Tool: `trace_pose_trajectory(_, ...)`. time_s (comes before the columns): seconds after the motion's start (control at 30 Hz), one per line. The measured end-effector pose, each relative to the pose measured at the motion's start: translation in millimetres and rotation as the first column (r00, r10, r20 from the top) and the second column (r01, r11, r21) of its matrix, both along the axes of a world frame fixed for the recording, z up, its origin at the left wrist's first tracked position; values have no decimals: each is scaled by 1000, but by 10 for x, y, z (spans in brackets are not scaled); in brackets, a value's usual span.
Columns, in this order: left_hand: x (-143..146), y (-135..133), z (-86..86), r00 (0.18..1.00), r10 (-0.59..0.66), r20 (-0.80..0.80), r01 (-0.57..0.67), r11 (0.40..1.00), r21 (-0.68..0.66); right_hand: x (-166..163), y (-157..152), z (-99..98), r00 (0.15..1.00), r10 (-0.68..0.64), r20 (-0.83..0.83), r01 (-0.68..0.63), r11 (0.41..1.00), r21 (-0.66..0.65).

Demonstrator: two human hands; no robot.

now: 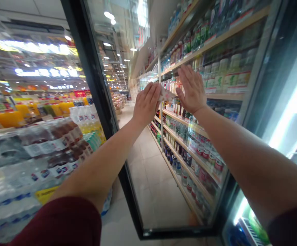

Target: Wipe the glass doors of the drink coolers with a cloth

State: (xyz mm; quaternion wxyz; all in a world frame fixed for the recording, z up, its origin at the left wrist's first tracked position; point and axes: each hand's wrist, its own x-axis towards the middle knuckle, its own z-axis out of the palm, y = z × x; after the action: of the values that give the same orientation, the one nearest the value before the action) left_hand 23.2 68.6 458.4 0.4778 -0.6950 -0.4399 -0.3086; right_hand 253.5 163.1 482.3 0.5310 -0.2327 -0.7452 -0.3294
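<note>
Both my arms reach up in front of the glass door (155,177) of a black-framed cooler, which stands swung open. My left hand (147,104) has its fingers together over a pale cloth (167,95) with a pinkish pattern, at the glass. Part of the cloth sticks out to the right of the fingers; the rest is hidden under them. Just right of it, my right hand (191,89) holds nothing, its fingers extended and thumb apart, palm toward the glass. Whether the right palm touches the glass I cannot tell.
Shelves of bottles and cans (194,150) show in the glass. Left of the door frame (98,75) are stacked shrink-wrapped drink packs (48,150) and orange bottles (28,111). At right is the cooler's lit interior (292,99). A tiled floor (151,174) lies below.
</note>
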Motion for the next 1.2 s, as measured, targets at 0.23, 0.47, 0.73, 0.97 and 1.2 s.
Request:
trace_pose_trajectory(0.23,75,81,-54,898,-394,193,388,919,72,-307,-127,47,933,353,-74,-348,935,73)
trace_pose_trajectory(0.47,93,127,18,393,-721,570,616,667,419,-922,-267,-413,887,378,266,-377,924,-54)
trace_pose_trajectory(0.73,-469,-208,-16,931,-123,345,80,988,135,-330,-6,-165,873,344,346,-397,913,94)
trace_pose_trajectory(0.97,-491,-155,-95,949,23,315,-51,996,79,290,208,72,899,233,-370,-213,973,94)
trace_pose_trajectory(1.2,-510,-155,-93,950,49,308,-77,994,79,231,67,211,982,184,-43,-183,983,34)
